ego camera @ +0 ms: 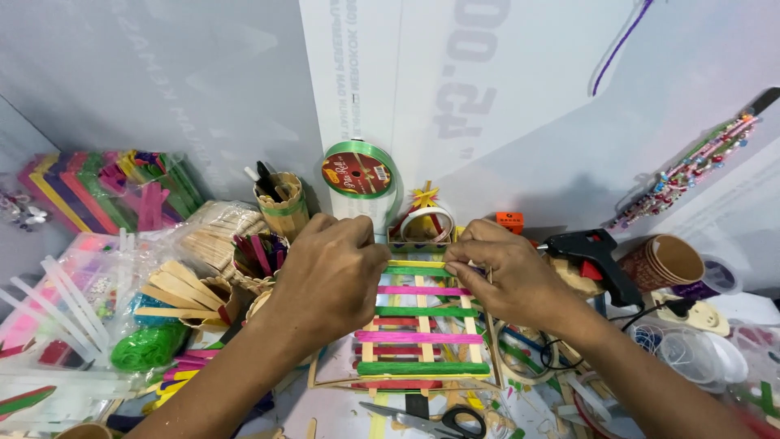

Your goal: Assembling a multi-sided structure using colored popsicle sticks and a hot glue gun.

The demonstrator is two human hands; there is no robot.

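Note:
A lattice of coloured craft sticks point(422, 335), with green, pink and red cross sticks on plain wooden rails, lies in front of me. My left hand point(329, 272) and my right hand point(508, 272) pinch the two ends of a yellow craft stick point(416, 264) at the lattice's far edge. Both hands rest over the top corners of the lattice.
A black glue gun point(593, 252) lies at the right beside stacked paper cups point(666, 262). Scissors point(435, 420) sit near the front edge. A green ribbon roll point(357, 175), stick holders point(280, 203), bundles of coloured sticks point(106, 191) and glue sticks point(61, 305) crowd the left.

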